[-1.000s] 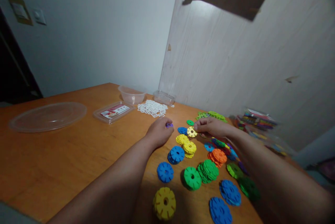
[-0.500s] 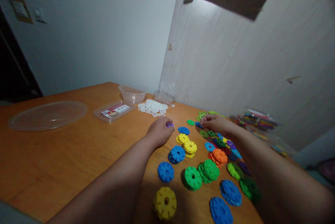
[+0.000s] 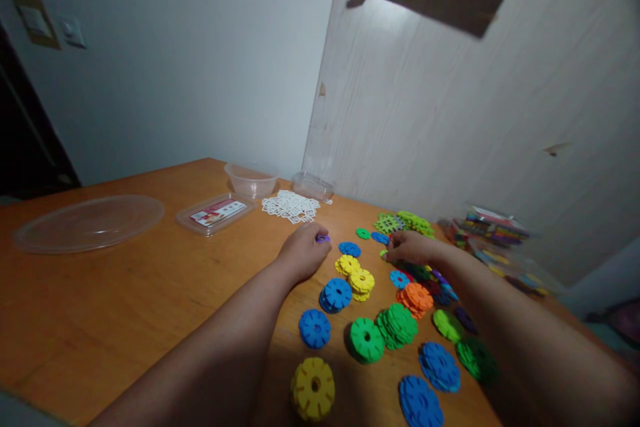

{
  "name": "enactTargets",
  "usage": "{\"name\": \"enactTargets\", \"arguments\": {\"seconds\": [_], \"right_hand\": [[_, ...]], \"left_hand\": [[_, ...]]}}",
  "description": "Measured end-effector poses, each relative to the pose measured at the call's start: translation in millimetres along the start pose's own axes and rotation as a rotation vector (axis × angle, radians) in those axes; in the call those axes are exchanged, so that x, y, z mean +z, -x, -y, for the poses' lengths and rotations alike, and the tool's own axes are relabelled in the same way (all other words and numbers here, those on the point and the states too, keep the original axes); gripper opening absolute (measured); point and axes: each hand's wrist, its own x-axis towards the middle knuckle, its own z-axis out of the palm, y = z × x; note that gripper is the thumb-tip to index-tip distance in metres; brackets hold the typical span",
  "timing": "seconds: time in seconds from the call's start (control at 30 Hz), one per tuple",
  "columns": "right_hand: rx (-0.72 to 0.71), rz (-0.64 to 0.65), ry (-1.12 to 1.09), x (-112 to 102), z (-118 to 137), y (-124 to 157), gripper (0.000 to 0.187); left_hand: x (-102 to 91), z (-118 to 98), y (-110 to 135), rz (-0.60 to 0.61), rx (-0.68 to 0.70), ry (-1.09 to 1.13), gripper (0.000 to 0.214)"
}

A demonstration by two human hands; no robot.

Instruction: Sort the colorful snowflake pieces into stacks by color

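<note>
My left hand (image 3: 303,252) rests on the table with its fingers closed round a purple notched disc (image 3: 323,238), of which only an edge shows. My right hand (image 3: 411,247) reaches over the loose discs, fingers pinched together at a lime-green disc (image 3: 384,254); most of that disc is hidden. Just beyond those fingers lie a blue disc (image 3: 380,238) and a small green one (image 3: 363,234). Between my hands are stacked blue discs (image 3: 349,250) and yellow discs (image 3: 361,280). Nearer me stand orange discs (image 3: 416,298) and green stacks (image 3: 397,326).
White square pieces (image 3: 291,206) lie in a heap at the back, beside a clear bowl (image 3: 251,182) and a clear tray (image 3: 313,186). A labelled lid (image 3: 216,212) and a large oval lid (image 3: 90,224) lie left. Lime-green gear pieces (image 3: 391,223) sit near the wall.
My right hand has moved down and slightly toward me, from the blue disc to the lime-green one, uncovering the blue disc and gear pieces. My left hand stays in place with the purple disc.
</note>
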Motion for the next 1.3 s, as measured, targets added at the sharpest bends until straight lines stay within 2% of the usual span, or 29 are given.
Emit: {"name": "enactTargets", "arguments": {"seconds": [0.13, 0.3, 0.63, 0.8, 0.93, 1.17, 1.3], "right_hand": [[0.005, -0.01, 0.001, -0.3, 5.8, -0.5, 0.025], [0.01, -0.031, -0.11, 5.8, 14.8, -1.0, 0.023], [0.024, 0.151, -0.352, 14.1, 43.2, 7.5, 0.022], [0.032, 0.115, -0.462, 14.0, 59.2, 6.1, 0.015], [0.027, 0.131, -0.501, 15.6, 68.9, 2.2, 0.016], [0.024, 0.092, -0.412, 7.3, 59.1, 3.1, 0.012], [0.043, 0.149, -0.412, 7.9, 46.1, 8.5, 0.014]], "left_hand": [[0.5, 1.8, -0.4, 0.011, 0.002, 0.0, 0.028], [0.5, 2.1, -0.4, 0.007, -0.007, 0.007, 0.028], [1.4, 3.5, -0.3, -0.016, 0.053, -0.005, 0.024], [2.2, 7.2, -1.4, -0.001, 0.111, -0.008, 0.024], [3.7, 8.6, -2.6, 0.005, 0.116, -0.019, 0.024], [2.9, 6.8, -2.3, 0.015, 0.122, -0.04, 0.023], [2.1, 6.2, -2.1, 0.006, 0.121, -0.04, 0.023]]}}
